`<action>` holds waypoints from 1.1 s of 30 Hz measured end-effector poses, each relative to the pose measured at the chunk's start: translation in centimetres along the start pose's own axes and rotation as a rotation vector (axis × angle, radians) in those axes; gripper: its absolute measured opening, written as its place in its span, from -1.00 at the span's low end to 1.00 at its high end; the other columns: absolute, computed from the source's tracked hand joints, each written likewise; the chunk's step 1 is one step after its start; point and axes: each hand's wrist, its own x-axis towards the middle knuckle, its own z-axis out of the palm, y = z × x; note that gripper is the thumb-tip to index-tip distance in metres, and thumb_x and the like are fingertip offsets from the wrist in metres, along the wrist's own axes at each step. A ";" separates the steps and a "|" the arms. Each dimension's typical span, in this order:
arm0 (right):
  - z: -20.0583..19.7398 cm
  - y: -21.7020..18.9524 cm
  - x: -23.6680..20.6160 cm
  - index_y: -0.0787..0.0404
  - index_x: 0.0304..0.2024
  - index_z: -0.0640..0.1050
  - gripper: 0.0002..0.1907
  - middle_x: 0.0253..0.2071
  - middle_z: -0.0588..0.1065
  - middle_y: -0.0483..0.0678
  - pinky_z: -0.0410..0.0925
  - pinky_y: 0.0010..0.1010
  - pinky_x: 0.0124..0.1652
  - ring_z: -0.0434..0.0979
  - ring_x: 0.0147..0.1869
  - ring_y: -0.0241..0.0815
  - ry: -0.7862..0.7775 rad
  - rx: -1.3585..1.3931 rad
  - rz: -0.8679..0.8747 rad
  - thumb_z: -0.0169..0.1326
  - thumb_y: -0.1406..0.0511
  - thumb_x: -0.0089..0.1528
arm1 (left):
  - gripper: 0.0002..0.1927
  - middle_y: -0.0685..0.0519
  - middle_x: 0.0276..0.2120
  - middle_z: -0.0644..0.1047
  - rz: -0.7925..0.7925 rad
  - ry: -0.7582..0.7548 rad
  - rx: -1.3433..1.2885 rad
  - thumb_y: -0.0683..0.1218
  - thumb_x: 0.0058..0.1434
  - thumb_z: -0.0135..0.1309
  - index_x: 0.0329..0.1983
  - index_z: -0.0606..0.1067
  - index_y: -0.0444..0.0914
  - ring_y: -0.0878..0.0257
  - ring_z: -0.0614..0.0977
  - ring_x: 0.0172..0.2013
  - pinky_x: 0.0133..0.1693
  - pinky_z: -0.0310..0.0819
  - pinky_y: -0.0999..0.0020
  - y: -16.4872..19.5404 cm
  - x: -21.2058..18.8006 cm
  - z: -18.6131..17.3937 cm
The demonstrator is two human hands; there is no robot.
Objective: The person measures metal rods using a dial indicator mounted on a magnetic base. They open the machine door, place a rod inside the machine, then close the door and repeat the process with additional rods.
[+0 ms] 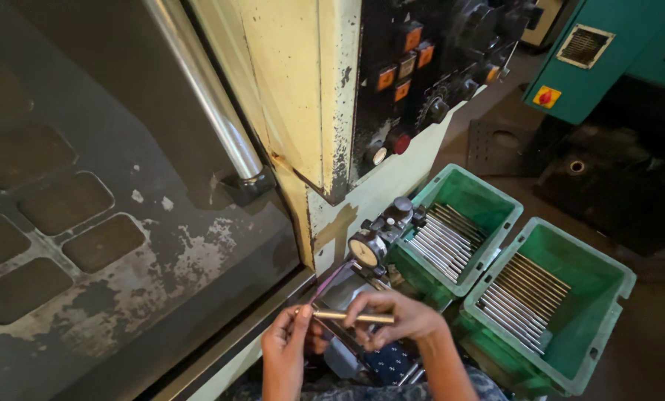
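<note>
Head view, looking down at a gauging station beside a worn machine door. Your left hand [284,349] pinches one end of a thin metal rod [351,317] and your right hand [403,318] closes over its other end from above, so the rod lies level between them, just over the gauge fixture [347,293]. The dial gauge [366,250] stands directly behind the rod, face up.

Both grips are fingertip grips at the rod's ends. If either one loosens, the rod is likely to tip and strike the fixture, or slide off towards the floor.

If you set the rod down at a slant, the gauge may read falsely; whether the rod touches the fixture cannot be told here.

The near green bin [496,194] and the far green bin [614,278], both holding similar rods, sit just beside your right forearm. A careless sweep could mix the two lots.
</note>
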 end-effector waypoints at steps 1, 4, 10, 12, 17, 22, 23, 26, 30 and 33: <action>0.6 0.0 0.2 0.45 0.11 0.52 -0.45 -0.21 0.53 0.00 0.45 -0.38 -0.20 0.57 -0.16 -0.18 0.002 -0.028 0.017 0.39 0.34 0.15 | -0.67 0.07 -0.59 0.54 0.004 0.010 0.043 0.04 0.30 0.10 -0.28 0.57 -0.36 0.37 0.52 -0.64 -0.56 0.41 0.47 -0.1 0.0 0.0; 2.1 0.4 1.3 0.36 0.16 0.49 -0.44 -0.26 0.55 -0.02 0.44 -0.39 -0.21 0.57 -0.19 -0.22 -0.008 0.122 -0.007 0.32 0.23 0.19 | -0.61 0.12 -0.65 0.46 0.007 0.021 0.153 0.09 0.33 0.08 -0.40 0.55 -0.34 0.40 0.41 -0.67 -0.60 0.30 0.50 -0.3 0.0 -0.1; 3.8 3.1 4.2 0.45 -0.03 0.56 -0.50 -0.38 0.54 -0.01 0.26 -0.54 -0.46 0.52 -0.41 -0.27 0.371 0.029 -0.075 0.00 0.08 0.40 | -0.57 0.14 -0.69 0.37 0.003 0.004 0.226 0.13 0.37 0.00 -0.45 0.49 -0.29 0.41 0.38 -0.68 -0.63 0.24 0.49 -0.1 0.7 -0.2; 4.1 3.8 4.5 0.43 -0.06 0.54 -0.55 -0.37 0.53 0.01 0.28 -0.51 -0.46 0.49 -0.41 -0.28 0.459 0.030 -0.082 -0.01 0.10 0.39 | -0.53 0.11 -0.69 0.39 -0.030 0.037 0.190 0.14 0.40 -0.04 -0.41 0.52 -0.33 0.37 0.38 -0.68 -0.61 0.25 0.46 0.8 0.7 0.0; 3.7 4.4 4.7 0.41 -0.14 0.55 -0.58 -0.32 0.52 0.03 0.35 -0.47 -0.44 0.49 -0.43 -0.26 0.523 0.017 -0.212 -0.03 0.12 0.37 | -0.65 0.04 -0.30 0.55 0.378 0.152 0.552 0.05 0.31 0.04 -0.05 0.52 -0.32 0.29 0.57 -0.34 -0.27 0.46 0.41 6.3 -0.1 1.5; 3.0 4.4 3.9 0.42 -0.17 0.53 -0.59 -0.26 0.55 0.10 0.33 -0.43 -0.45 0.47 -0.41 -0.23 0.576 0.032 -0.323 -0.06 0.14 0.36 | -0.60 -0.09 0.00 0.43 0.733 0.221 0.669 0.03 0.35 0.07 0.11 0.46 -0.32 0.16 0.50 -0.05 0.04 0.39 0.24 14.6 0.3 4.0; 3.1 4.5 3.8 0.42 -0.14 0.52 -0.59 -0.30 0.52 0.09 0.32 -0.43 -0.43 0.46 -0.41 -0.23 0.609 0.049 -0.343 -0.06 0.14 0.39 | -0.57 -0.11 0.05 0.41 0.809 0.256 0.648 0.04 0.38 0.07 0.17 0.43 -0.33 0.14 0.46 0.04 0.13 0.32 0.20 16.2 0.8 4.6; 3.4 4.7 3.5 0.41 -0.11 0.50 -0.61 -0.34 0.47 0.07 0.29 -0.42 -0.42 0.44 -0.42 -0.21 0.707 0.073 -0.391 -0.06 0.14 0.40 | -0.45 -0.14 0.10 0.32 0.920 0.333 0.497 0.09 0.44 0.09 0.34 0.33 -0.30 0.13 0.39 0.12 0.20 0.31 0.20 20.1 3.9 6.8; 3.8 4.5 3.4 0.40 -0.15 0.49 -0.62 -0.27 0.48 0.10 0.29 -0.40 -0.46 0.43 -0.46 -0.19 0.770 0.066 -0.409 -0.06 0.14 0.36 | -0.32 -0.17 0.26 0.33 1.041 0.222 0.308 0.03 0.52 0.13 0.49 0.10 -0.34 0.12 0.40 0.27 0.29 0.28 0.15 23.7 8.8 10.3; 3.7 4.1 3.1 0.42 -0.17 0.49 -0.62 -0.25 0.48 0.09 0.30 -0.40 -0.46 0.44 -0.45 -0.19 0.754 0.077 -0.402 -0.05 0.16 0.34 | -0.34 -0.12 -0.12 0.46 0.818 0.185 0.190 -0.03 0.39 0.11 0.42 0.11 -0.30 0.18 0.52 -0.22 -0.17 0.44 0.23 24.5 9.8 11.1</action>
